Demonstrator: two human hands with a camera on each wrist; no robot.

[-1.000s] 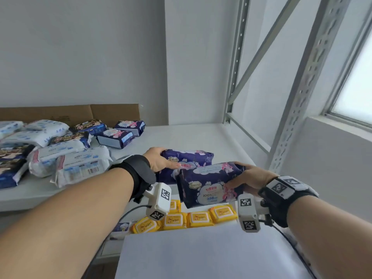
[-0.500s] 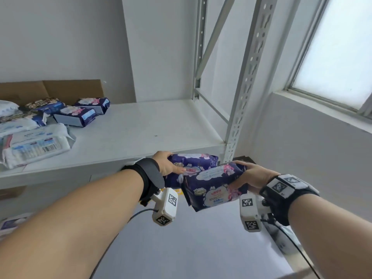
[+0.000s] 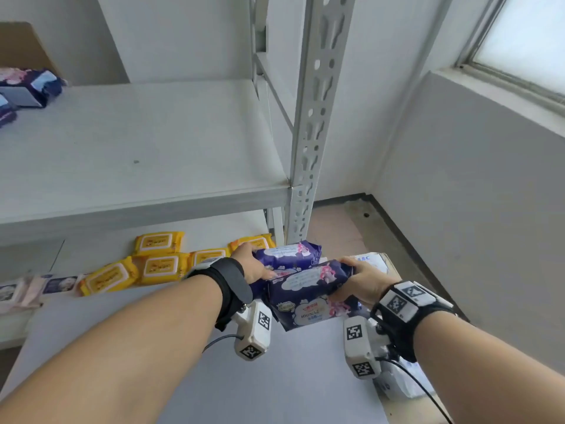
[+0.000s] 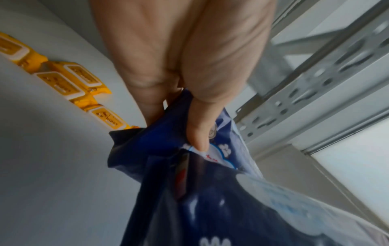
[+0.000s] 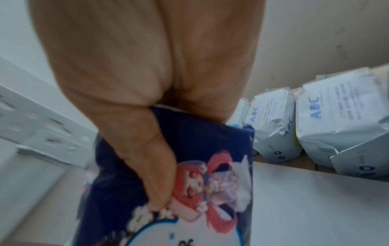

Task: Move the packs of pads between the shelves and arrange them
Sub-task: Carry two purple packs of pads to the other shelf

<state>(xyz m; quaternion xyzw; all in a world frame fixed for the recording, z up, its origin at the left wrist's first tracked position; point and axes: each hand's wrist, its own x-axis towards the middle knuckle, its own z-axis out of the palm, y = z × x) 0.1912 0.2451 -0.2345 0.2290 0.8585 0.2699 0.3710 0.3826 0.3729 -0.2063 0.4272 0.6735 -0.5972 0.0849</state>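
Each hand carries one dark blue pack of pads in front of the white rack. My left hand [image 3: 252, 266] grips the farther pack [image 3: 290, 254] by its left end; in the left wrist view the thumb presses that pack [image 4: 189, 191]. My right hand [image 3: 362, 281] holds the nearer pack [image 3: 308, 293] by its right end, thumb on the printed cartoon face [image 5: 189, 183]. Both packs hang in the air below the upper shelf [image 3: 137, 142], over the lower shelf [image 3: 214, 377]. More dark packs [image 3: 27, 87] lie at the upper shelf's far left.
Several yellow wipes packs [image 3: 159, 266] lie in a row on the lower shelf. White ABC packs [image 5: 328, 119] sit in a cardboard box [image 3: 371, 261] to the right. A perforated rack post [image 3: 308, 142] stands just behind the hands. A wall and window are on the right.
Both hands, still holding their packs, have come down from the upper shelf's level to the lower shelf. The view has tilted down, and the yellow wipes packs are in sight again.
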